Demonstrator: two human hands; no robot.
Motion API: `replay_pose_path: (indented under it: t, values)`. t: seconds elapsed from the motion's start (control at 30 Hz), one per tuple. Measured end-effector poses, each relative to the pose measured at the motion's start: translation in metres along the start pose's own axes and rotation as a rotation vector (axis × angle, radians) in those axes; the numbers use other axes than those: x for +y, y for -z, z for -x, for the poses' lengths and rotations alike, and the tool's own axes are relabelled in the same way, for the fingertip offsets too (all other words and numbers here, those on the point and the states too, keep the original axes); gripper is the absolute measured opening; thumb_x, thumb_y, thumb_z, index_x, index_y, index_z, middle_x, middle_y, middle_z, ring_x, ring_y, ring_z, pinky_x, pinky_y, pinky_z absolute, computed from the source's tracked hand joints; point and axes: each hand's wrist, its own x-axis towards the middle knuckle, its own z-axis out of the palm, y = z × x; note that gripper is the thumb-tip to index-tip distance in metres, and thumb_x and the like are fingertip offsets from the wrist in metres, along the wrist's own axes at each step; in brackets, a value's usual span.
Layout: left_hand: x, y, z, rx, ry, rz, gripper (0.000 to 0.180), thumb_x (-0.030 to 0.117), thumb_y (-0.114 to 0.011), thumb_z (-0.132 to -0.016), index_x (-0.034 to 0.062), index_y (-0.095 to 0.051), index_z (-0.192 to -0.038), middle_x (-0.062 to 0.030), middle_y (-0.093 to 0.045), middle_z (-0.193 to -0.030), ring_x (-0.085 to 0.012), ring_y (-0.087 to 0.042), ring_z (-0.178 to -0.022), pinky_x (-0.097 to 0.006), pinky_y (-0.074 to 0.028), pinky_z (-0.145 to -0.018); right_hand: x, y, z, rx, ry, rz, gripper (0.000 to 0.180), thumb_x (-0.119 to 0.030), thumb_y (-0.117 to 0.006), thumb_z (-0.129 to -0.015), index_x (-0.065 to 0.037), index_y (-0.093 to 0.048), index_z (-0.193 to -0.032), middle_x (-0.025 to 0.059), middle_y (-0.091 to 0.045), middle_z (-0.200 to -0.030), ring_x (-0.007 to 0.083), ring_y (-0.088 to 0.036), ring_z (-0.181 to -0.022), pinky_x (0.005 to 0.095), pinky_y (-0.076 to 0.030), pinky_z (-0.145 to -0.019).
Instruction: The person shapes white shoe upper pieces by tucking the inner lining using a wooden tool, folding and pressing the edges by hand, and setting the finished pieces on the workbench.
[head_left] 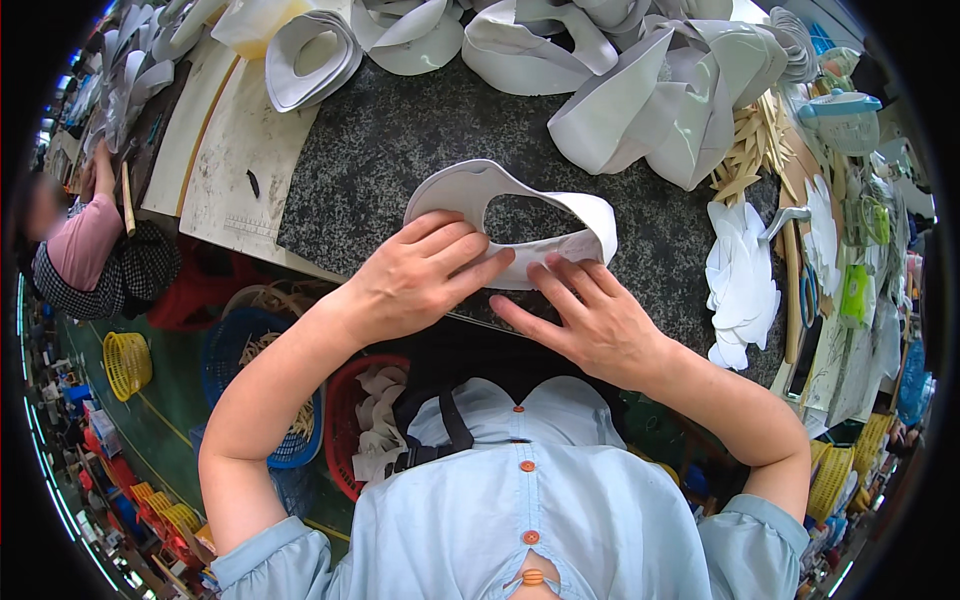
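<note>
A pale grey-white shoe upper (462, 186), a curved loop with a large opening, lies at the near edge of the dark speckled work surface. My left hand (415, 275) is closed on its left near side, with the fingers bent over the material. On the right near side, my right hand (610, 325) presses its fingertips onto the band, while its thumb points left just off the near edge. Both hands touch the same piece, and the fingertips are close together across its near rim. What lies under the fingers is hidden.
Several grey-white uppers (640, 100) are heaped along the back. A stack of white cut pieces (740, 285) lies at right, near blue-handled scissors (808, 295). Below left stand a blue basket (225, 350) and a red basket (345, 430). Another person (85, 245) sits at far left.
</note>
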Motion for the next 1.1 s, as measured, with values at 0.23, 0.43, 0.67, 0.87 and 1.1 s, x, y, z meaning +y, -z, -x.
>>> replay_pose_path:
  t: [0.23, 0.43, 0.67, 0.87, 1.1]
  values:
    - [0.001, -0.008, 0.012, -0.098, -0.069, -0.08, 0.044, 0.014, -0.062, -0.083, 0.004, -0.066, -0.126, -0.0094, -0.064, -0.133, -0.0238, -0.058, -0.128, -0.042, -0.043, -0.114, -0.01, 0.004, -0.007, -0.042, -0.181, -0.014, 0.059, -0.014, -0.053, -0.088, 0.008, -0.046, -0.142, 0.0236, -0.053, -0.138, 0.0332, -0.052, -0.13, 0.0431, -0.037, -0.114]
    - [-0.007, 0.013, 0.042, -0.224, 0.03, -0.031, 0.049, 0.011, -0.068, -0.083, 0.0077, -0.064, -0.132, -0.008, -0.062, -0.136, -0.0212, -0.054, -0.134, -0.041, -0.038, -0.118, -0.007, 0.016, 0.002, -0.222, -0.098, 0.162, 0.055, -0.013, -0.053, -0.087, 0.01, -0.053, -0.137, 0.0245, -0.049, -0.146, 0.0331, -0.046, -0.138, 0.0403, -0.035, -0.115]
    - [0.019, -0.002, 0.029, -0.113, 0.176, -0.008, 0.056, 0.023, -0.074, -0.08, 0.011, -0.063, -0.133, -0.0049, -0.06, -0.124, -0.0248, -0.058, -0.117, -0.042, -0.045, -0.106, -0.012, 0.015, -0.013, -0.124, -0.099, 0.183, 0.044, -0.016, -0.058, -0.084, 0.006, -0.068, -0.12, 0.0179, -0.059, -0.131, 0.027, -0.052, -0.125, 0.0353, -0.037, -0.111]
    - [0.014, 0.012, 0.056, -0.105, 0.166, -0.107, 0.053, 0.022, -0.076, -0.083, 0.0079, -0.064, -0.132, -0.0048, -0.06, -0.132, -0.0234, -0.056, -0.124, -0.042, -0.04, -0.112, 0.013, 0.02, -0.004, 0.007, -0.048, 0.16, 0.04, -0.014, -0.061, -0.079, 0.006, -0.068, -0.113, 0.0106, -0.064, -0.107, 0.0226, -0.059, -0.103, 0.033, -0.043, -0.099]
    - [0.034, 0.04, -0.008, 0.068, 0.083, -0.232, 0.022, 0.012, -0.065, -0.083, 0.0022, -0.07, -0.102, -0.0062, -0.068, -0.1, -0.0193, -0.066, -0.103, -0.042, -0.043, -0.111, -0.01, 0.027, -0.033, 0.348, -0.138, -0.541, 0.035, -0.01, -0.069, -0.078, 0.003, -0.062, -0.11, 0.0101, -0.064, -0.096, 0.0252, -0.062, -0.093, 0.0386, -0.051, -0.088]
